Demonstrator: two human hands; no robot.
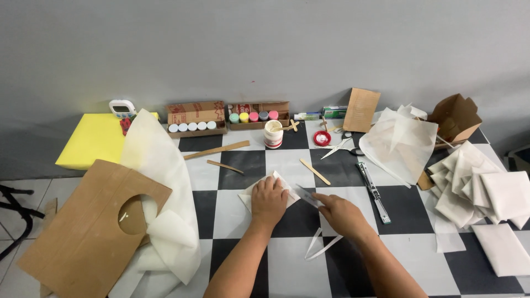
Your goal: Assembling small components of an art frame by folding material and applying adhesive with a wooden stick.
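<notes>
Head view: on the black-and-white checkered table (243, 165), the left hand (269, 200) lies flat, palm down and fingers spread, pressing on a folded white paper square (279, 185) that sits near the table's middle. The right hand (342, 212) is closed around a small grey metal blade or ruler (307, 196), its tip touching the right edge of that paper; which of the two it is I cannot tell. Two thin white paper strips (320, 245) lie just below the right hand. A flat wooden stick (314, 171) rests just above the hands, and a long metal stapler (374, 191) lies to the right. A white glue jar (273, 134) stands farther back. A brown cardboard sheet with a round hole (91, 232) lies at left.
</notes>
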